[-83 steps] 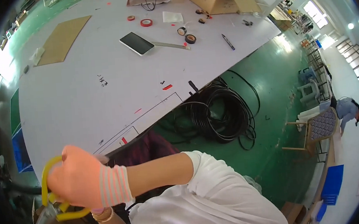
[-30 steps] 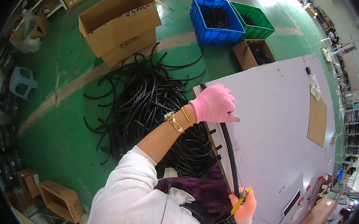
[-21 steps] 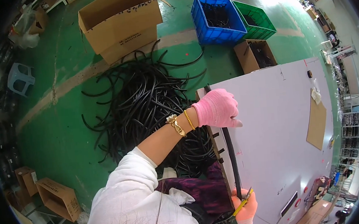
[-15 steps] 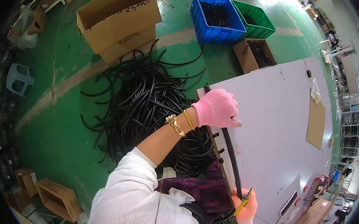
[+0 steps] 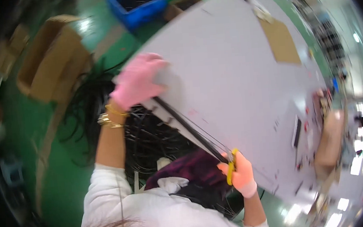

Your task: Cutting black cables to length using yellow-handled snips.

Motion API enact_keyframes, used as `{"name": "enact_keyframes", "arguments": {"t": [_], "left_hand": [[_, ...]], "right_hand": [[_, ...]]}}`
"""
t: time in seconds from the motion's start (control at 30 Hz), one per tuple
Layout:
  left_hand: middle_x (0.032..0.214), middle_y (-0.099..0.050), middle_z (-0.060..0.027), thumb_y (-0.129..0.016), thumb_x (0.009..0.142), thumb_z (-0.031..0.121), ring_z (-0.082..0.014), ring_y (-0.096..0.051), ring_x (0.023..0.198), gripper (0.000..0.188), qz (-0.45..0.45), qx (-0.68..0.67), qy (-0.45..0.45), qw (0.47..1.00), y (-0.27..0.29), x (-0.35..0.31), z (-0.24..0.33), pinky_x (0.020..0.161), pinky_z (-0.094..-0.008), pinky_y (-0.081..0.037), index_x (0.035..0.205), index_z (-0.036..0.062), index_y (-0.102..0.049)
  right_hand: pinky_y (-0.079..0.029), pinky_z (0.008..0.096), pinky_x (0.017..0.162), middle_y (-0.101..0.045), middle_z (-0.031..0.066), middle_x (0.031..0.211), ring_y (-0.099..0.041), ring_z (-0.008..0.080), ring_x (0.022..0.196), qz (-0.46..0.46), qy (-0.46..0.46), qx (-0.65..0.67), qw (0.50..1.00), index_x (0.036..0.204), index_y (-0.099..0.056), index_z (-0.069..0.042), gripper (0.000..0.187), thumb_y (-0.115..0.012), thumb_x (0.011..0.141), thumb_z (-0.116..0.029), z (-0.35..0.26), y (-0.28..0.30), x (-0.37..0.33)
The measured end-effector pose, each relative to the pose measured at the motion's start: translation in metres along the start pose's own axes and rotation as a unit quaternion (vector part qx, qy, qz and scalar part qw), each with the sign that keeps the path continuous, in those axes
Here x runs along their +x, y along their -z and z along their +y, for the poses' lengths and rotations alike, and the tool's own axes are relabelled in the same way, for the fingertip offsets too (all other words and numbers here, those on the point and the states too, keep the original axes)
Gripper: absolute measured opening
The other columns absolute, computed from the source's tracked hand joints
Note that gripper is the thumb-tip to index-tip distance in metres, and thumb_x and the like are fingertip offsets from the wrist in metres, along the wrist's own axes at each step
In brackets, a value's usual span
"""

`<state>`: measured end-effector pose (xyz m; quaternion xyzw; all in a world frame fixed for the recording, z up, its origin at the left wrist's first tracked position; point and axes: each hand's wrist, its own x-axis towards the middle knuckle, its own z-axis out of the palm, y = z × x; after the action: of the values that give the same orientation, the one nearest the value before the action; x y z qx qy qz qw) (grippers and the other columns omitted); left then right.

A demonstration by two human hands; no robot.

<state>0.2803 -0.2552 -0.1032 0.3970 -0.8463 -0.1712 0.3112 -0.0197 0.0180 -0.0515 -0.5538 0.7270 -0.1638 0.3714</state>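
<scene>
A black rubber tube (image 5: 191,132) lies slantwise along the near left edge of the white table (image 5: 238,79). At its upper end my left hand (image 5: 138,80), in a pink glove, is smeared by motion; its thumb and fingers stand apart over the table edge. My right hand (image 5: 242,177), in an orange-pink glove, is closed round yellow-handled snips (image 5: 230,176) at the tube's lower end. Whether these fingers also grip the tube is hidden. A thin dark strand runs beside the tube.
A heap of black tubes (image 5: 149,135) lies on the green floor left of the table. Beyond it are a large cardboard box (image 5: 58,59), a blue crate (image 5: 137,10) and a smaller carton (image 5: 181,6). A brown cardboard sheet (image 5: 280,41) rests on the table's far part.
The view has turned, and the scene is blurred. My left hand has opened from its closed grasp over the tube. The tube lies more slanted; the snips remain in my right hand.
</scene>
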Motion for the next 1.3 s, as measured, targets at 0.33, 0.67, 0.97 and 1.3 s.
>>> {"name": "enact_keyframes", "arguments": {"t": [0.33, 0.67, 0.97, 1.3], "left_hand": [[0.136, -0.058, -0.0078, -0.075, 0.068, 0.003, -0.0308, -0.054, 0.122, 0.062, -0.031, 0.054, -0.010, 0.998, -0.001, 0.008, 0.001, 0.106, -0.0395, -0.044, 0.129, 0.0090, -0.061], [0.135, -0.057, -0.0063, -0.073, 0.070, 0.000, -0.0280, -0.054, 0.116, 0.062, -0.047, 0.085, -0.015, 0.995, -0.004, 0.003, -0.010, 0.105, -0.0365, -0.045, 0.130, 0.0108, -0.060], [0.137, -0.057, -0.0056, -0.070, 0.072, 0.001, -0.0257, -0.054, 0.113, 0.061, -0.067, 0.084, 0.003, 0.994, -0.004, 0.004, -0.015, 0.104, -0.0361, -0.045, 0.132, 0.0103, -0.060], [0.140, -0.055, -0.0065, -0.067, 0.077, -0.001, -0.0259, -0.052, 0.122, 0.059, -0.087, 0.098, 0.003, 0.991, 0.007, 0.006, -0.021, 0.105, -0.0352, -0.043, 0.134, 0.0102, -0.058]], "right_hand": [[-0.047, 0.0254, 0.058, -0.065, 0.0067, 0.076, -0.057, 0.0106, 0.061, 0.026, -0.250, 0.278, 0.927, 0.105, -0.059, 0.002, 0.021, -0.063, 0.091, -0.014, 0.055, 0.064, -0.086], [-0.048, 0.0341, 0.063, -0.063, 0.0115, 0.074, -0.058, 0.0188, 0.063, 0.028, -0.184, -0.011, 0.983, 0.091, -0.058, 0.001, 0.027, -0.071, 0.091, -0.023, 0.098, 0.089, -0.069], [-0.053, 0.0429, 0.074, -0.069, 0.0189, 0.087, -0.068, 0.0379, 0.083, -0.031, -0.208, -0.171, 0.962, 0.102, -0.063, -0.003, 0.038, -0.074, 0.088, -0.036, 0.113, 0.089, -0.055], [-0.056, 0.0423, 0.082, -0.073, 0.0151, 0.095, -0.069, 0.0368, 0.091, -0.092, -0.305, -0.211, 0.924, 0.119, -0.063, -0.009, 0.058, -0.073, 0.083, -0.054, 0.077, 0.109, -0.034]]}}
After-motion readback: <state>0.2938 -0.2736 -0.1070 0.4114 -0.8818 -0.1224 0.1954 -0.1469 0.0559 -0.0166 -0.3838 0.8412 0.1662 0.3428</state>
